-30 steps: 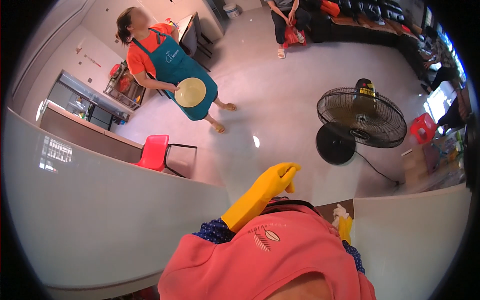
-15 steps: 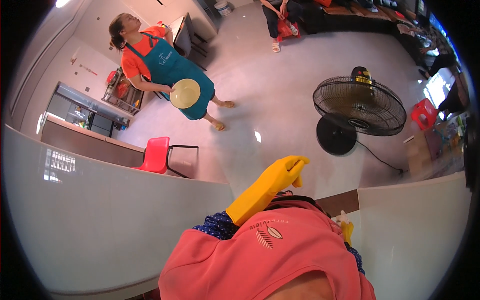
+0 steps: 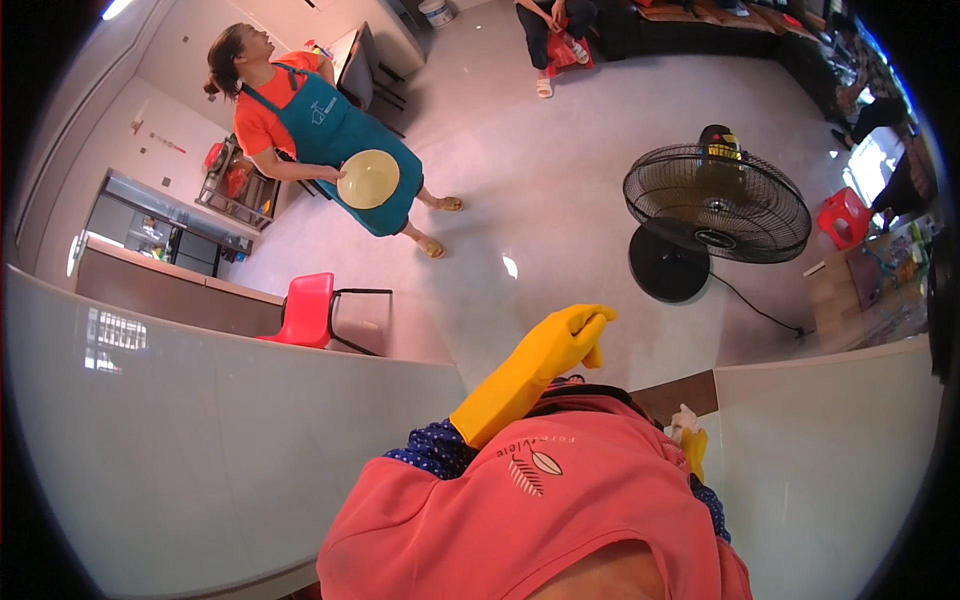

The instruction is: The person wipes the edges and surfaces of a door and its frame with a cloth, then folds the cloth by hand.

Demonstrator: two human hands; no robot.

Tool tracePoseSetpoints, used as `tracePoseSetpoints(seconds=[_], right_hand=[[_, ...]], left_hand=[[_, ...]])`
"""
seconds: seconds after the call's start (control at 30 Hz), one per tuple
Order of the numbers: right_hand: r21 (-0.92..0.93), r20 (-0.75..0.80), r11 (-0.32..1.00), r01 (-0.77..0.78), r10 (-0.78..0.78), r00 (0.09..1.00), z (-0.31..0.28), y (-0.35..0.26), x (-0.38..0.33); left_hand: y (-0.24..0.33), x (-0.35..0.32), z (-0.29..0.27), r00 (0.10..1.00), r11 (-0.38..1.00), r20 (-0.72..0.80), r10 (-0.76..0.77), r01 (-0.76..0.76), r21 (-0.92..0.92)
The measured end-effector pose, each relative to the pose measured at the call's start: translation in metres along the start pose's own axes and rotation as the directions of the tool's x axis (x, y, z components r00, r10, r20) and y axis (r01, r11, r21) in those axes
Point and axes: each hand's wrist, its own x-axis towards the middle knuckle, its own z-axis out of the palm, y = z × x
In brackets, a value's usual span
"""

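My left hand (image 3: 575, 340) wears a long yellow rubber glove and is held in front of my body. Its fingers are curled closed, and nothing shows in them. On my right side, my right hand (image 3: 697, 452), gloved in yellow too, is partly hidden behind my pink top. A crumpled whitish cloth (image 3: 684, 419) sticks out from its fingers. Navy dotted sleeves cover both forearms.
A co-worker in a teal apron (image 3: 335, 125) holds a pale yellow basin (image 3: 368, 180). Ahead to the right stands a black fan (image 3: 716, 205), its cord (image 3: 755, 305) on the floor. A red chair (image 3: 308, 308) is beyond the left glossy panel (image 3: 230, 450); another glossy panel (image 3: 830, 450) flanks my right.
My right hand has risen slightly, so more of the whitish cloth shows. The view has shifted a little; my left hand stays closed in nearly the same place.
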Motion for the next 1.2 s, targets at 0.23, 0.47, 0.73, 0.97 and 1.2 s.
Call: tracePoseSetpoints(seconds=[0.23,0.47,0.73,0.97,1.2], right_hand=[[-0.156,0.034,0.984,-0.083,0.089,0.995,0.005,-0.001,0.009],[-0.164,0.029,0.978,0.131,-0.128,0.991,0.009,0.018,-0.005],[-0.318,0.147,0.945,0.076,-0.030,0.989,0.014,0.040,-0.009],[-0.179,0.176,0.950,-0.254,0.285,0.942,0.005,0.027,0.011],[-0.237,0.051,0.971,0.006,0.007,0.999,0.002,0.025,0.005]], left_hand=[[-0.002,-0.004,-0.004,1.000,1.000,-0.004,-0.012,0.012,-0.013],[-0.002,-0.005,-0.003,1.000,1.000,-0.007,-0.007,0.007,-0.004],[0.004,-0.005,0.000,0.999,0.999,-0.008,-0.034,0.034,0.002],[0.004,-0.001,0.003,1.000,1.000,-0.011,-0.026,0.026,0.011],[0.002,0.000,0.001,1.000,1.000,-0.004,-0.026,0.026,-0.017]])
